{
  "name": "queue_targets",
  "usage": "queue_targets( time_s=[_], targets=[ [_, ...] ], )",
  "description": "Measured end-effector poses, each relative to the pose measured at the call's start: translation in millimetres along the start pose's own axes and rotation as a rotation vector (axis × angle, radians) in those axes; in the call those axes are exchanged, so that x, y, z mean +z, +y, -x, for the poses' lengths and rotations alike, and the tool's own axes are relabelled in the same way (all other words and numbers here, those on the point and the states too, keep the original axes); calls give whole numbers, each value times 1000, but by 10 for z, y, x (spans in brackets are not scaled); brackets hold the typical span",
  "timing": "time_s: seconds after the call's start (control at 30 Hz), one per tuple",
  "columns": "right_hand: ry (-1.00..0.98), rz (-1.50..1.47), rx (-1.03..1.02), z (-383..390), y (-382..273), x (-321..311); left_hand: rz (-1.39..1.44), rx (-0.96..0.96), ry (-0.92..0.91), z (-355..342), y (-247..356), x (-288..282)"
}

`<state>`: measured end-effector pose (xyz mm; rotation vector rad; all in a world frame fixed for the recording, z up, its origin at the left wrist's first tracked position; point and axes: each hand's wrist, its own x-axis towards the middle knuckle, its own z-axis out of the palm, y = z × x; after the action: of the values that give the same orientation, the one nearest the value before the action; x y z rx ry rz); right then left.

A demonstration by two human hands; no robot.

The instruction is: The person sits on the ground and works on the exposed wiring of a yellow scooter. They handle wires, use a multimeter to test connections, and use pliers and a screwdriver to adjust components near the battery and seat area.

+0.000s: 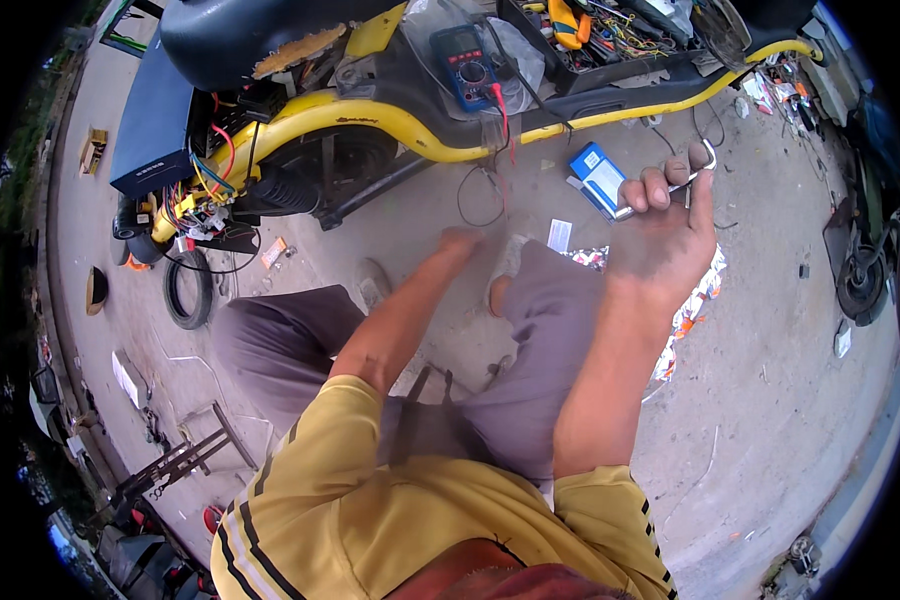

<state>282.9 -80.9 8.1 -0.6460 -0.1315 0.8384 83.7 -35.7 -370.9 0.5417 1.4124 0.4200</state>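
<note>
My right hand (660, 225) is raised palm up, right of centre, with its fingers curled around a thin, bent, whitish rod (711, 155). What kind of rod it is, I cannot make out. Beyond that hand, a blue and white box (600, 180) lies on the ground. My left hand (463, 243) reaches down between my knees, low over the ground near my shoes. Motion smears it and hides its fingers. A blue multimeter (462, 68) rests on the yellow and black scooter (425, 138), its red lead (504, 120) hanging toward the left hand.
A black tray of tools and wires (615, 45) sits on the scooter. Loose wiring (205, 205) spills beside a dark blue case (155, 135). A tire (187, 290) lies at left, and a metal frame (195, 450) lower left. Shiny patterned wrapping (705, 295) is under my right forearm.
</note>
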Motion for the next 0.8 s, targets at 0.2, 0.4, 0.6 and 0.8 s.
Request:
queue_targets(
  time_s=[0.2, 0.4, 0.6, 0.8],
  targets=[
    [53, 41, 7, -19, -21, 105, -79, 117, 101, -221, 26, 143],
    [-87, 160, 85, 33, 24, 117, -1667, 130, 30, -718, 175, -778],
    [-122, 232, 99, 76, 115, 242, -1953, 277, 246, -758, 353, -1089],
    [-222, 269, 141, 33, 266, 385, -957, 463, 13, -876, -866, -1816]
  ],
)
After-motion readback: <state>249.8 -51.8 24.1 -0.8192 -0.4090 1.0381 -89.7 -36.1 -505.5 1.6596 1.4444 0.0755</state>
